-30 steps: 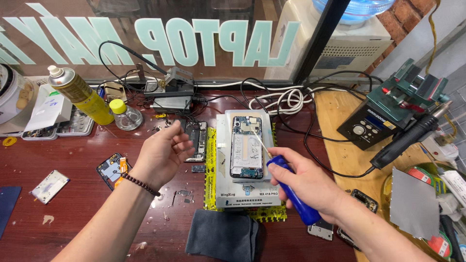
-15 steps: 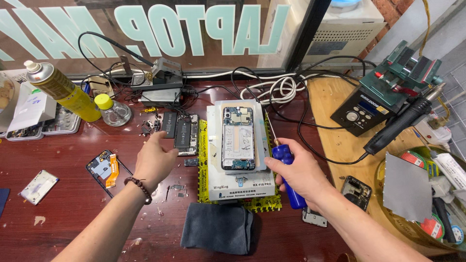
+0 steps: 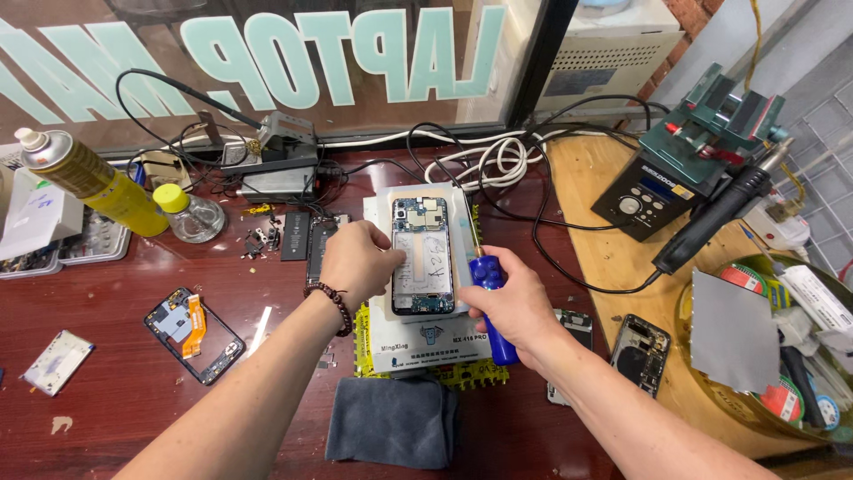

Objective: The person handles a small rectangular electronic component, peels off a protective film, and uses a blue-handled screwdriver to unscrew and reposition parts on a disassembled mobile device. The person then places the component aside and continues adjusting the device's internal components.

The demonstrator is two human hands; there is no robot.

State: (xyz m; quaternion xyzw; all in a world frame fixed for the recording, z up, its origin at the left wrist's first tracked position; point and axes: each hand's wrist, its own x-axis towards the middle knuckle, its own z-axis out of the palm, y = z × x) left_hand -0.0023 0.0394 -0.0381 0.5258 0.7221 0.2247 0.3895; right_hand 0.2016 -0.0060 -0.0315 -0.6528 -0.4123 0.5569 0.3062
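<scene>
1. Centrally, the opened phone [image 3: 423, 256] lay face down on a pale repair pad [image 3: 425, 333], between the two hands, with its circuit boards exposed.
2. The left hand [image 3: 357, 262] was curled closed against the phone's left edge, fingertips touching it; a beaded bracelet [image 3: 330, 304] sat on that wrist.
3. The right hand [image 3: 514, 307] was closed around the blue handle of a screwdriver [image 3: 490, 298], just right of the phone. The shaft pointed away from the person, along the phone's right edge; whether the tip touched anything could not be determined.
4. A yellow toothed mat [image 3: 462, 373] protruded from under the pad, just below the right hand.
5. A grey cloth [image 3: 391, 422] lay on the red-brown table [image 3: 133, 400], between the forearms and nearer the person than the pad.
6. A phone frame with an orange flex cable [image 3: 194, 333] lay well left of the left hand.
7. A yellow spray can [image 3: 89, 182] and a small bottle with a yellow cap [image 3: 188, 213] stood far left, beyond the left hand.
8. Another phone body [image 3: 641, 353] lay right of the right forearm.
9. A black handpiece [image 3: 715, 220] rested far right, beyond the right hand.
</scene>
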